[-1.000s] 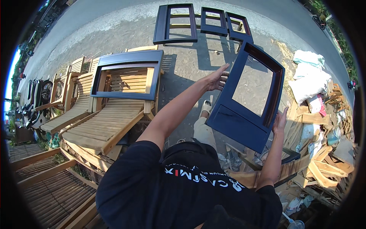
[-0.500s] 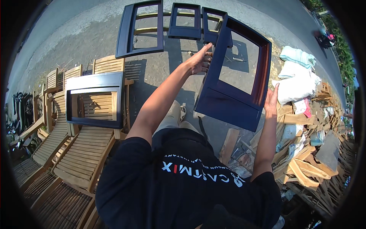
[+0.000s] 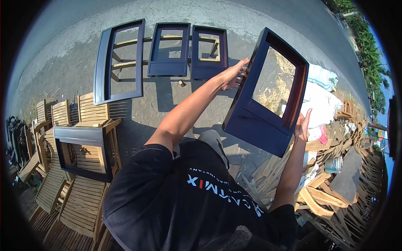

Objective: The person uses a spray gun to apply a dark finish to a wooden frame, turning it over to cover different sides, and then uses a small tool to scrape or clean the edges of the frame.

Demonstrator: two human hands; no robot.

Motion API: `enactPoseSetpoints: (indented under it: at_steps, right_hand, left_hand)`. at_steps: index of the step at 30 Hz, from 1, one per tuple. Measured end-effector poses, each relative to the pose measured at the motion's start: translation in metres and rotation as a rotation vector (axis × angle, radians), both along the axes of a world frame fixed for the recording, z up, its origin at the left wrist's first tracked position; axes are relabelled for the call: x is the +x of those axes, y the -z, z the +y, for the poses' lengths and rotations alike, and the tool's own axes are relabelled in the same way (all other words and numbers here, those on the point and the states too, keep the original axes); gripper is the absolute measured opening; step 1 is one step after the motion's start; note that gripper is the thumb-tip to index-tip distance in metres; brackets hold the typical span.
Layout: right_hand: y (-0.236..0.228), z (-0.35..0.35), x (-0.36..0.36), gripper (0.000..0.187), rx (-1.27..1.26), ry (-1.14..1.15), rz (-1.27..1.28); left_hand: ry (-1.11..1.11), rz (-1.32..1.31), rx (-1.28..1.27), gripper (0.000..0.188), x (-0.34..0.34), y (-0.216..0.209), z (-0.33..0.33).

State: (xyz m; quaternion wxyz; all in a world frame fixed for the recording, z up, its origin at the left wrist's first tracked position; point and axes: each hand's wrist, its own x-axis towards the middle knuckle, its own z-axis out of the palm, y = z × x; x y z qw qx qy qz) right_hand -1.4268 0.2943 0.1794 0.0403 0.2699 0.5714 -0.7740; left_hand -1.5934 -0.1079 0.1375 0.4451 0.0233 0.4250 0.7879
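Note:
A dark blue frame [image 3: 257, 127] with a large rectangular opening is held up, tilted, between my two hands. My left hand [image 3: 233, 76] grips its left side, with the fingertips partly hidden behind the edge. Against the lower right side presses my right hand [image 3: 302, 125], its thumb pointing up and its other fingers mostly hidden by the frame. Left of it, three similar frames rest on a wooden rack: a larger frame [image 3: 103, 71] at the far left, a middle frame [image 3: 168, 69] and a right-hand frame [image 3: 209, 72].
Another dark frame [image 3: 79, 133] lies on slatted wooden chairs [image 3: 81, 205] at the left. To the right are white sacks [image 3: 318, 100], a heap of wood offcuts [image 3: 322, 196] and a bucket [image 3: 333, 165]. A paved road [image 3: 234, 21] runs along the far side.
My view has swung right, so the racked frames and chairs appear farther left and lower. The held frame has moved right, away from the rack, still in both hands.

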Motion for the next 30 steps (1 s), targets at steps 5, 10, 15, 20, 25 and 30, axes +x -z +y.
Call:
enactPoseSetpoints:
  at_steps: [5, 10, 15, 20, 25, 30]
  right_hand:
    - [-0.022, 0.073, -0.071, 0.096, -0.090, -0.045, 0.018]
    - [0.005, 0.174, -0.185, 0.107, -0.030, 0.034, 0.047]
    - [0.006, 0.258, -0.332, 0.104, -0.003, 0.047, 0.028]
    - [0.007, 0.291, -0.475, 0.105, -0.037, -0.305, -0.016]
    - [0.013, 0.278, -0.604, 0.101, -0.029, -0.389, -0.005]
    - [0.032, 0.267, -0.754, 0.098, -0.022, -0.518, 0.021]
  left_hand:
    - [0.096, 0.011, -0.002, 0.117, -0.097, 0.006, 0.094]
    - [0.030, 0.001, -0.034, 0.116, -0.193, 0.031, 0.191]
    - [-0.135, -0.003, -0.022, 0.111, -0.298, 0.039, 0.266]
    - [-0.315, -0.026, -0.028, 0.111, -0.361, 0.045, 0.273]
    - [-0.517, -0.059, -0.123, 0.112, -0.427, 0.040, 0.267]
    - [-0.634, -0.113, -0.127, 0.109, -0.529, 0.057, 0.261]
